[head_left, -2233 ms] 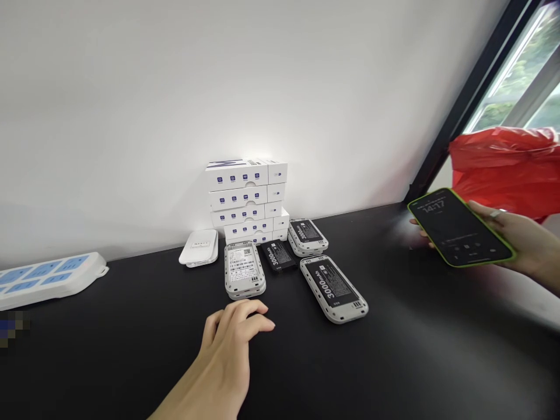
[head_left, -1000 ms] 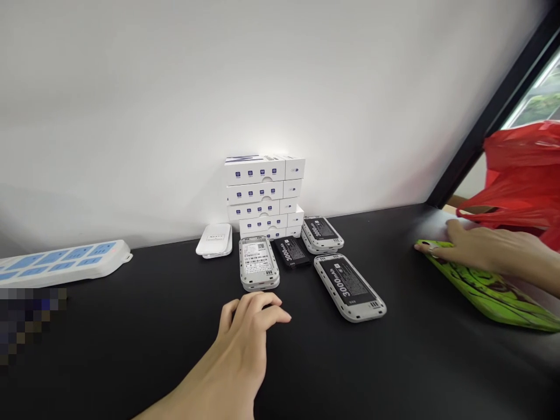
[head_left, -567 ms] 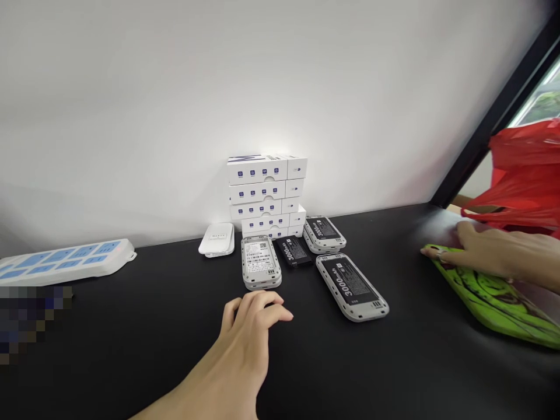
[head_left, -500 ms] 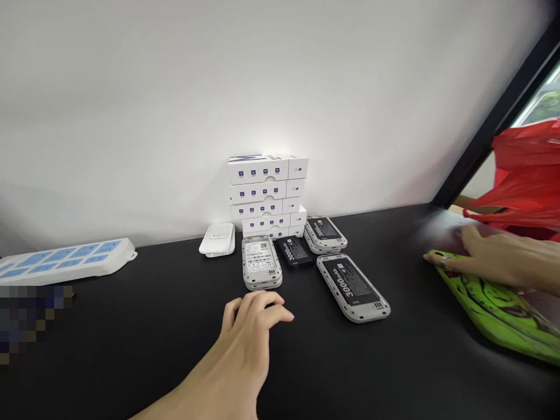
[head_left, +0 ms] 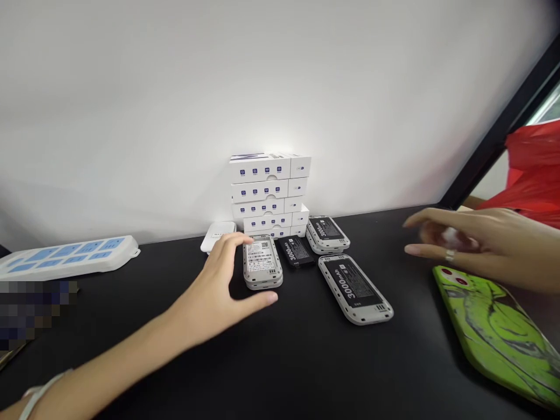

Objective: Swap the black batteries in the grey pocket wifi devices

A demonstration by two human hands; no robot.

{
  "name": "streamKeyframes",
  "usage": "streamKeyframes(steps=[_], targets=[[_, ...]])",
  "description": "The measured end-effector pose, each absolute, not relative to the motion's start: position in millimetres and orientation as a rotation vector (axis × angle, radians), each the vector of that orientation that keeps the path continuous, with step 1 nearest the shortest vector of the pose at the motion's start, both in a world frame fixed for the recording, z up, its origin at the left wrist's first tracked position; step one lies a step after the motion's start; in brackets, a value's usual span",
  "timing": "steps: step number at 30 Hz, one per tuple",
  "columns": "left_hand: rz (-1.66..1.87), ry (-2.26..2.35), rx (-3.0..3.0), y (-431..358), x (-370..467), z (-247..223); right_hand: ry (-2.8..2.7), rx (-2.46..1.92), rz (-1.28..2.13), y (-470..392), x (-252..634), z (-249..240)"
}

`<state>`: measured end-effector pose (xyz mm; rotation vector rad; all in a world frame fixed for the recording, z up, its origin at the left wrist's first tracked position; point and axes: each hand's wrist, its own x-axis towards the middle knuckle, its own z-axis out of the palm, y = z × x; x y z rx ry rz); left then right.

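Observation:
My left hand (head_left: 225,280) is open at the left side of a small stack of white pocket-router bodies (head_left: 263,263), the top one with its labelled battery bay showing. Its fingers are at the stack's far left corner and its thumb is near the front edge; contact is unclear. My right hand (head_left: 485,242), wearing a ring, hovers over the upper end of a phone in a green case (head_left: 499,332). Its thumb and index finger are apart; a blurred pale patch shows between them. To the stack's right lie a loose black battery (head_left: 297,252) and a router with its battery fitted (head_left: 355,289).
White boxes (head_left: 266,192) are piled against the wall, with more battery-fitted routers (head_left: 328,233) beside them. White covers (head_left: 214,236) lie left of the boxes. A blue-and-white power strip (head_left: 70,256) is at far left, a red plastic bag (head_left: 534,169) at far right.
My left hand has moved forward and left to the router stack, its fingers spreading wider. My right hand has lifted off the green phone, exposing its camera end.

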<state>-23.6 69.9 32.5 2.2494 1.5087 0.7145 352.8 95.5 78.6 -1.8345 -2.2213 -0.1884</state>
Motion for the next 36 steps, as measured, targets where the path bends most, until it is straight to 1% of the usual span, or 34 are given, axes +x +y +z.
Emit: streamKeyframes(steps=[4,7,9,13,16,23,26,31,36], targets=[[0.599,1.498,2.273,102.5,-30.2,37.8,-2.586,-1.439,0.096,106.1,303.7,94.5],[0.522,1.481,2.333,106.6,-30.7,38.8,-2.747,-1.198,0.193,130.7,274.2,92.8],[0.494,1.461,2.400,99.3,-29.4,40.0,-2.810,-1.123,0.235,149.0,258.0,88.1],[0.539,1.396,2.593,69.5,-21.1,39.0,-2.927,-1.104,0.292,170.8,234.4,79.0],[0.613,1.257,2.753,46.1,-11.0,33.2,-2.976,-1.076,0.273,173.5,226.4,73.3],[0.557,1.169,2.447,29.9,-8.8,19.8,-3.004,-1.046,0.131,171.0,227.9,60.4],[0.503,1.111,2.409,33.7,-15.3,17.0,-2.967,-1.099,0.138,167.9,230.3,57.6],[0.485,1.138,2.380,36.1,-15.9,15.1,-2.928,-1.146,0.166,165.8,233.7,55.7],[0.573,1.155,2.353,32.8,-13.5,13.0,-2.927,-1.167,0.208,169.8,232.6,59.3]])
